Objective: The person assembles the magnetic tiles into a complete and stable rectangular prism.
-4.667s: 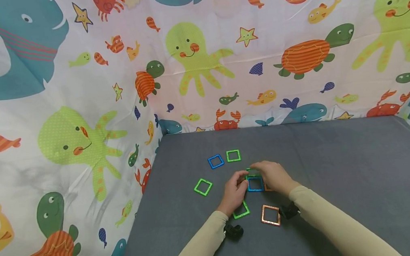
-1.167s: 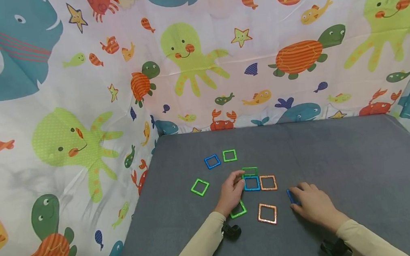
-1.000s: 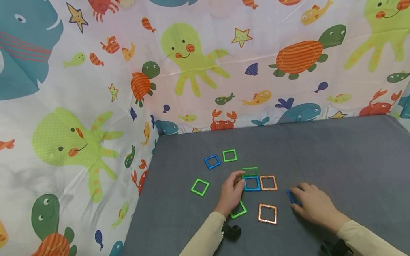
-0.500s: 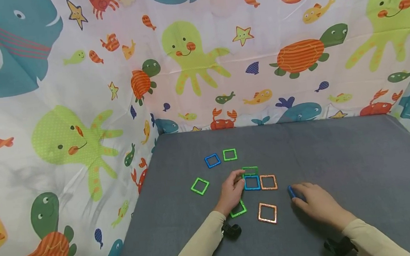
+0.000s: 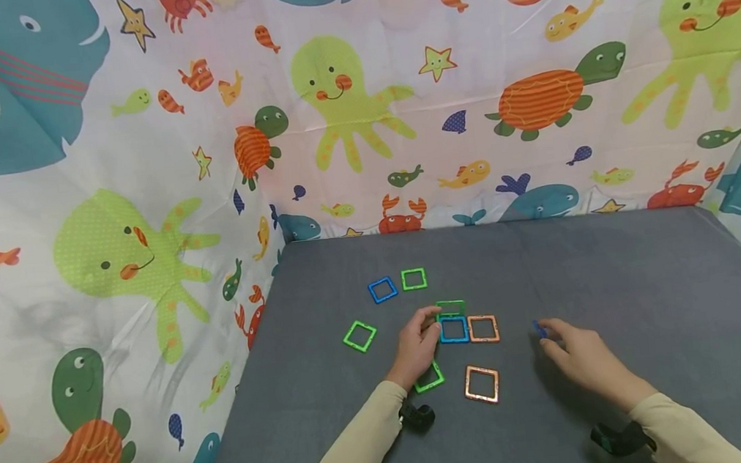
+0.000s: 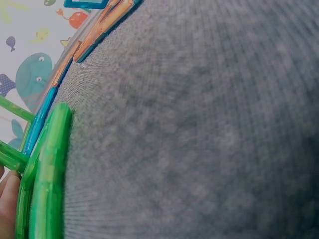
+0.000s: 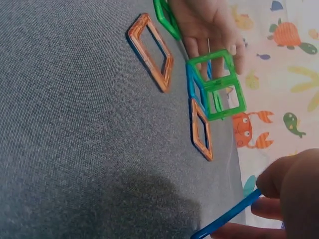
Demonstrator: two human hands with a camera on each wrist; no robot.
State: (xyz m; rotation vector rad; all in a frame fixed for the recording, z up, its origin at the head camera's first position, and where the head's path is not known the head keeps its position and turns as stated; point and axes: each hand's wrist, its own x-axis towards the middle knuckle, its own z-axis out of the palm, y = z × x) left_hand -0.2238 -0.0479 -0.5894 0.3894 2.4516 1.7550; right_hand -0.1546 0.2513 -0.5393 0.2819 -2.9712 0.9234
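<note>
My right hand [image 5: 590, 359] pinches a blue square magnetic tile [image 7: 227, 216] between thumb and fingers, edge-on above the table's right half. My left hand [image 5: 415, 345] rests its fingers against the left side of a small joined build. That build has a flat blue tile [image 5: 454, 330], a flat orange tile [image 5: 483, 329] attached on its right, and green tiles standing upright along its left and back. The right wrist view shows one upright green tile [image 7: 234, 99] beside another, with left fingers behind the latter. A loose green tile [image 5: 429, 378] lies partly under my left wrist.
Loose on the grey table [image 5: 645, 273] lie an orange tile [image 5: 482, 384] in front of the build, a green tile [image 5: 360, 336] to its left, and a blue tile [image 5: 382, 289] beside another green tile [image 5: 414, 279] farther back. A sea-animal printed cloth [image 5: 360, 115] borders the table.
My right hand left the build, went right to a blue tile, and now holds it slightly farther back and off the table. My left hand stays at the build.
</note>
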